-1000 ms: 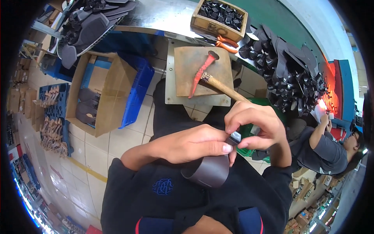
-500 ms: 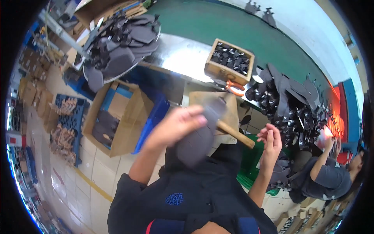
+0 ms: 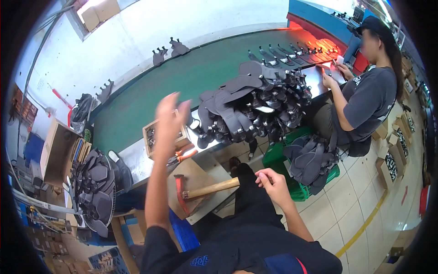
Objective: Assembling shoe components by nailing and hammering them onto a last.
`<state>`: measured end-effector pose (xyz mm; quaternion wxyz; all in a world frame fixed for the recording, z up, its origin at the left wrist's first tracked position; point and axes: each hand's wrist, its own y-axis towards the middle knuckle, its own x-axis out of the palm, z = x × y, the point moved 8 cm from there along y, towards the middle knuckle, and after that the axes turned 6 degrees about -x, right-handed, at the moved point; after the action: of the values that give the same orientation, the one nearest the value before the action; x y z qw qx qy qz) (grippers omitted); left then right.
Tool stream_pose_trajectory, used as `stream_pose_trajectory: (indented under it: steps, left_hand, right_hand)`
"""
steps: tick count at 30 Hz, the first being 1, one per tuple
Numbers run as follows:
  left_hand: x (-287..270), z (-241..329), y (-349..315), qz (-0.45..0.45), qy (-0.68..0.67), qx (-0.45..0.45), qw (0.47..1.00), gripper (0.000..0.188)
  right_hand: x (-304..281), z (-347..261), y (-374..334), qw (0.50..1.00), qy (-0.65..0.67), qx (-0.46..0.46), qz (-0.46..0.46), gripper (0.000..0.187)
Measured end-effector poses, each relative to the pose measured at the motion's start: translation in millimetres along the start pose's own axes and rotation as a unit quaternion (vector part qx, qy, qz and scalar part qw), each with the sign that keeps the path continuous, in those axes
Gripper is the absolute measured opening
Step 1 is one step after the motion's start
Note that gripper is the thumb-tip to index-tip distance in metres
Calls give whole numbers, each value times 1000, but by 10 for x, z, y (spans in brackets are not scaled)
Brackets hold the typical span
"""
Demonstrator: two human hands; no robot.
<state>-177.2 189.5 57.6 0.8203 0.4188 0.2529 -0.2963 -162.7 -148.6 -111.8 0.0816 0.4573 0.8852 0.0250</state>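
Left hand (image 3: 170, 116) now empty, fingers apart — piece gone, likely onto pile (image 3: 230, 98) at tabletop (image 3: 137, 109) edge; right hand (image 3: 275, 184) empty, fingers loosely parted.

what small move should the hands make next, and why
Perhaps swing the left hand toward the pile of dark soles at the left and take one: that hand, though blurred, and the right hand both look empty, while the hammer lies on the board with no sole seen beside it.
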Motion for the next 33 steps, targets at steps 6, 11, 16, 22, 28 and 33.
stream_pose_trajectory:
  steps: [6, 11, 16, 22, 28, 33]
  left_hand:
    - [2030, 890, 679, -85, -108, 26, 990, 63]
    - [1524, 1513, 534, -151, -258, 49, 953, 40]
    - [-467, 1644, -234, -416, -26, 132, 900, 42]
    - [-1613, 794, -1173, -87, 102, 36, 990, 16]
    - [-1725, -318, -1720, 135, -101, -58, 984, 19]
    - [-414, -893, -1930, -85, -218, -160, 959, 30]
  right_hand:
    - [302, -252, -13, 997, -14, -63, -33, 18]
    - [766, -728, 69, 911, -258, -310, -91, 25]
    - [1647, -484, 147, 806, -402, -353, -253, 48]
    - [1470, -327, 209, 832, -394, -317, -229, 30]
    - [416, 328, -242, 925, -301, -205, -109, 31]
    - [41, 609, -767, 972, -216, -83, -49, 33]
